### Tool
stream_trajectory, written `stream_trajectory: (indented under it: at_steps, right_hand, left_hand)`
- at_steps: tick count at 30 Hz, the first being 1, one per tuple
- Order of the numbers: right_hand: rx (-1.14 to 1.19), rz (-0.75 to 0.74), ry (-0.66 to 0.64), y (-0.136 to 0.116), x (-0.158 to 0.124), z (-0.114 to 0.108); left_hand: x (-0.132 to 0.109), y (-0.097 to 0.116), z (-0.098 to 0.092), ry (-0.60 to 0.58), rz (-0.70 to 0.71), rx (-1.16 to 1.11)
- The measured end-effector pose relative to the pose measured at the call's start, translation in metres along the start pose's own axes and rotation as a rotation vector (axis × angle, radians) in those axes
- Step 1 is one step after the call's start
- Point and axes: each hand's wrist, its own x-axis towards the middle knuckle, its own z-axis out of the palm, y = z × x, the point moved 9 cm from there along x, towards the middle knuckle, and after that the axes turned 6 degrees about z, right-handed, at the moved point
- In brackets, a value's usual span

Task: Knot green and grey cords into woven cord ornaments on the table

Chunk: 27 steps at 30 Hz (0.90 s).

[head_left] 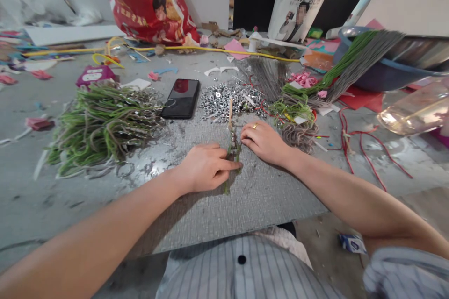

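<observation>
A short braid of cord with metal nuts [233, 138] worked into it lies on the table between my hands. At its far end a thin wooden stick [230, 112] points away from me. My left hand [205, 167] is on the near left of the braid, fingers closed around green cord [227, 187], the index finger reaching across it. My right hand [264, 142], with a ring on one finger, lies on the right side with its fingers curled in. A thin grey strand runs from the braid's top to those fingertips; the fingertips are partly hidden.
Beyond the braid lies a heap of metal nuts [229, 99], beside a black phone [181, 98]. At left is a pile of green and grey cords [108, 128]. Loose grey cords [365, 72] hang over a blue basin [372, 79]; a clear bottle [414, 107] lies at right.
</observation>
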Motion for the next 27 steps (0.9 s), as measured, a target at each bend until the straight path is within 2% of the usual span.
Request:
stream_trajectory:
  at_steps: [11,17,20,23,25,27]
  right_hand:
    - [-0.018,0.061,0.054,0.006,0.002,-0.002]
    - [0.005,0.027,0.085,0.006,0.000,-0.004]
    - [0.065,-0.076,0.144,-0.006,-0.006,-0.013]
    - [0.115,-0.261,0.173,-0.030,-0.016,-0.022]
    - [0.117,-0.384,0.108,-0.047,-0.023,-0.020]
    - [0.091,-0.482,0.008,-0.061,-0.030,-0.012]
  left_hand:
    - [-0.004,0.003,0.002,-0.125,0.046,-0.155]
    - [-0.005,0.002,-0.002,-0.094,0.053,-0.172]
    - [-0.006,-0.005,-0.005,-0.020,0.009,-0.293]
    - [-0.009,-0.024,-0.006,0.076,-0.174,-0.451]
    - [-0.011,-0.033,-0.005,0.097,-0.279,-0.490]
    - [-0.010,-0.033,-0.005,0.089,-0.310,-0.481]
